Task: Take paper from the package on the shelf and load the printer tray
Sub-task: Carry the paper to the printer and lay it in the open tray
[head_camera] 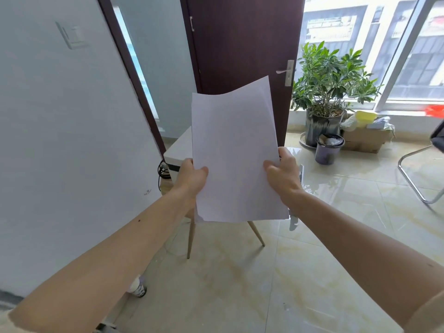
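A thin stack of white paper [234, 150] is held upright in front of me, its top edge curling slightly. My left hand [192, 179] grips its left edge and my right hand [283, 171] grips its right edge, thumbs on the near face. Behind the paper stands a small white table [179, 147] on slim wooden legs, mostly hidden by the sheets. No printer, paper package or shelf can be seen.
A dark brown door [240, 44] stands behind the table. A white wall [60, 128] is at the left. A potted plant [324, 92], a bin [328, 149] and a cardboard box [365, 138] sit by the window; a chair frame [413, 179] is at right.
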A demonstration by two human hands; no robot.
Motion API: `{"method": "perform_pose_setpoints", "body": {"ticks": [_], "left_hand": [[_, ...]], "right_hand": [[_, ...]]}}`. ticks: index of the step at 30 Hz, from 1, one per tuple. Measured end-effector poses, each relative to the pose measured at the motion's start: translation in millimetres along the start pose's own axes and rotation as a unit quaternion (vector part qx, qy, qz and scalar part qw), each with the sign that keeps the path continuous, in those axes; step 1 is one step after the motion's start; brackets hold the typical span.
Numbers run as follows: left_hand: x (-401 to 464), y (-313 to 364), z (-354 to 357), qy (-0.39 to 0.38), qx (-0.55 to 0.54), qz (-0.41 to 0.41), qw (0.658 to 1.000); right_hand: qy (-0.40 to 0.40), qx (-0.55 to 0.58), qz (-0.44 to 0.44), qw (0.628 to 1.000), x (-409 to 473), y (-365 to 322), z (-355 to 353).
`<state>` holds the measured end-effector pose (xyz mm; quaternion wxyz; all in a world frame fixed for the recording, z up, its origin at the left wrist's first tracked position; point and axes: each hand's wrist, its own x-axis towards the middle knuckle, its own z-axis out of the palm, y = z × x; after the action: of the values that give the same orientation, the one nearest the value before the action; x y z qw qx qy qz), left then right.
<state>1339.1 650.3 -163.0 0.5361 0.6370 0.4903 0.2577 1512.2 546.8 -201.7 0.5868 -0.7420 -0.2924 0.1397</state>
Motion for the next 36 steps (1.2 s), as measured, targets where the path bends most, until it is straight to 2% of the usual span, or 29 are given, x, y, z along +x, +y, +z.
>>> {"method": "perform_pose_setpoints", "body": {"ticks": [15,25,36], "left_hand": [[80,44,143,0.062,-0.028,-0.015,0.998],[154,55,180,0.106,-0.049,-0.028,0.993],[234,76,186,0.149,-0.076,-0.037,0.985]], "right_hand": [[-0.069,-0.016,-0.021,0.997,160,48,-70],[-0.123,0.002,-0.027,0.992,256,70,-51],[-0.172,-0.016,-0.028,0.985,345,70,-11]]}}
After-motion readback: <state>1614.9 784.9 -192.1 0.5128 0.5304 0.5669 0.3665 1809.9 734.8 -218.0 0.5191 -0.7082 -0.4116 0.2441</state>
